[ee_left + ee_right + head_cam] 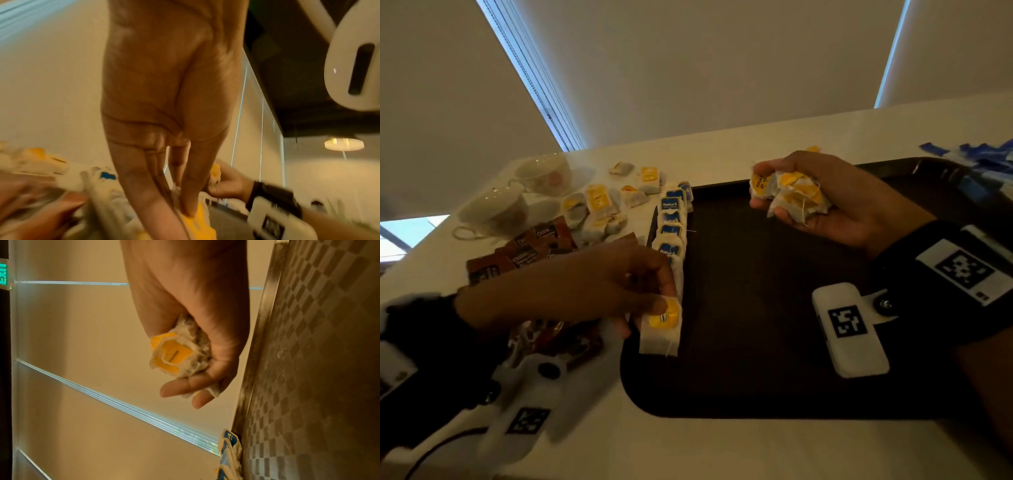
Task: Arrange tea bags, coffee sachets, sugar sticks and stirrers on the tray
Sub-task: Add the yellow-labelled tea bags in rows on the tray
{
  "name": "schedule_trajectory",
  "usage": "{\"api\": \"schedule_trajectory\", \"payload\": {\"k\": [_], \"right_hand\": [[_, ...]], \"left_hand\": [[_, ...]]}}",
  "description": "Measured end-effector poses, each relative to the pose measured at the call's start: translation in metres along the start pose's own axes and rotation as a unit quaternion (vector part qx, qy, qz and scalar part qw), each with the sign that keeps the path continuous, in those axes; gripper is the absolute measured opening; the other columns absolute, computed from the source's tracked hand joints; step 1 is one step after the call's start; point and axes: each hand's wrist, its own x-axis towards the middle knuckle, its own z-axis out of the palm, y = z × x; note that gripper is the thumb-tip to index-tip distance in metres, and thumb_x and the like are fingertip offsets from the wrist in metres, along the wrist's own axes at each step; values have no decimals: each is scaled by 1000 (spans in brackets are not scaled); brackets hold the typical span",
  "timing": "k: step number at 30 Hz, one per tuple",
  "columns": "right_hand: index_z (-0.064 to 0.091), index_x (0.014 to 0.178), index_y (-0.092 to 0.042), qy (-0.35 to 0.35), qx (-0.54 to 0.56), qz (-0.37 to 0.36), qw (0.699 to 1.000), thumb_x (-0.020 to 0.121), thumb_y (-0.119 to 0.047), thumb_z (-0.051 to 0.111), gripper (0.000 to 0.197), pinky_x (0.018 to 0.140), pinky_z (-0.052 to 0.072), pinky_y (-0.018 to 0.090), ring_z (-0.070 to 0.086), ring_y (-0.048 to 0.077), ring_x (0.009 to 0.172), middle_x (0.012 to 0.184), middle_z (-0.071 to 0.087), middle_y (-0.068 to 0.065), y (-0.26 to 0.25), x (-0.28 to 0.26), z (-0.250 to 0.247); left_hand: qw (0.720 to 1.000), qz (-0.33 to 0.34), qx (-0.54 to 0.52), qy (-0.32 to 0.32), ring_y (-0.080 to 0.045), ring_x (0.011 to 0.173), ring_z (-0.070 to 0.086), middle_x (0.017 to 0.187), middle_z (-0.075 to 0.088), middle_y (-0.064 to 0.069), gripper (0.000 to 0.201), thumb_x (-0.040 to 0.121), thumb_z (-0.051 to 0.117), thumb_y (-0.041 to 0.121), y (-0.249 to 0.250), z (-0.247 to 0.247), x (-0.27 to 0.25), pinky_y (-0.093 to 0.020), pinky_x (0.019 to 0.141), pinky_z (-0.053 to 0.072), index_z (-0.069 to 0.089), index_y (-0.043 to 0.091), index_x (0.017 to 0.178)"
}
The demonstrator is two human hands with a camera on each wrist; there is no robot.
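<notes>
the white counter is carrying everything, and the dark brown tray is lying across its centre and out toward 3 o'clock. the right hand is hovering over the tray's 12 o'clock part, its fingers curling round a crumpled bunch of yellow-tagged tea bags; the right wrist view is showing the same fistful bulging out of the closed palm. the left hand is reaching in from 9 o'clock, thumb and fingers pinching a single yellow-tagged tea bag that is sitting on the tray's 9 o'clock edge. just beyond it toward 12 o'clock, a row of blue-tagged tea bags is running along that same edge, each overlapping the next. off the tray at 10 o'clock, brown coffee sachets are lying in a heap, loose yellow-tagged tea bags are scattering beyond them, and two white teacups are standing farther out. blue-and-white packets are lying at 2 o'clock past the tray rim, too blurred to name.
</notes>
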Motion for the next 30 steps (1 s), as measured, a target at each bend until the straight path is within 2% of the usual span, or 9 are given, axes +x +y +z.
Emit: {"api": "schedule_trajectory", "payload": {"k": [5, 7, 13, 16, 18, 20, 22, 26, 30], "right_hand": [[64, 111, -10, -4, -4, 1, 1000, 90, -22, 52, 27, 49, 51, 19, 70, 18, 79, 115, 63, 15, 1, -1, 0], [64, 108, -10, -8, -9, -2, 1000, 90, -23, 53, 25, 49, 51, 19, 70, 19, 81, 116, 63, 15, 1, 0, 0], [64, 107, -11, -10, -16, -1, 1000, 90, -23, 52, 24, 51, 51, 19, 70, 20, 84, 115, 64, 14, 2, 0, -1], [64, 107, -11, -4, -20, -2, 1000, 90, -23, 52, 24, 50, 51, 19, 70, 20, 86, 115, 64, 14, 1, -1, -1], [64, 108, -11, -4, -22, -2, 1000, 90, -23, 53, 24, 50, 51, 19, 70, 20, 87, 115, 64, 13, 1, -1, 0], [64, 109, -11, -5, -24, -1, 1000, 90, -23, 52, 25, 49, 51, 19, 70, 20, 86, 115, 63, 13, 1, -2, 0], [64, 112, -10, -10, -23, 6, 1000, 90, -23, 52, 28, 49, 52, 19, 70, 19, 85, 115, 63, 14, 1, -2, 1], [63, 115, -10, -37, -29, 22, 999, 91, -23, 50, 31, 49, 52, 19, 70, 18, 83, 116, 64, 15, -1, -5, 2], [65, 110, -12, -93, -76, 25, 992, 90, -21, 48, 28, 47, 50, 17, 70, 18, 87, 110, 68, 11, 0, -9, 7]], "left_hand": [[976, -5, 204, 78, -2, 82, 60, 91, 61, 11, 12, 87, 63, 30, -9, 7, -1, -18, 75, 52, 55, 39, 88], [960, 8, 260, 109, 4, 81, 52, 91, 53, 18, 17, 87, 62, 32, -6, 11, -4, -10, 68, 44, 50, 43, 92], [934, 73, 318, 149, 8, 83, 44, 102, 38, 23, 31, 79, 60, 44, -1, 22, -21, -11, 62, 41, 37, 51, 98], [938, 83, 311, 127, 9, 81, 46, 102, 37, 25, 35, 72, 56, 50, 2, 27, -31, -10, 59, 42, 36, 50, 100], [937, 90, 318, 110, 6, 88, 46, 103, 34, 27, 32, 74, 53, 50, 1, 32, -30, -13, 72, 46, 38, 49, 102], [932, 88, 342, 83, 11, 98, 37, 107, 30, 29, 26, 84, 53, 46, -2, 35, -26, -6, 82, 38, 44, 47, 109], [926, 82, 364, 55, 17, 92, 33, 110, 29, 29, 22, 91, 51, 42, -5, 36, -22, 1, 76, 30, 51, 42, 112], [926, 81, 369, 15, 12, 97, 42, 117, 44, 24, 21, 92, 54, 37, -3, 28, -15, -5, 84, 37, 56, 38, 112], [942, 63, 324, 52, 13, 80, 50, 90, 54, 22, 18, 89, 58, 35, 19, 3, -3, 2, 74, 39, 60, 33, 106]]}}
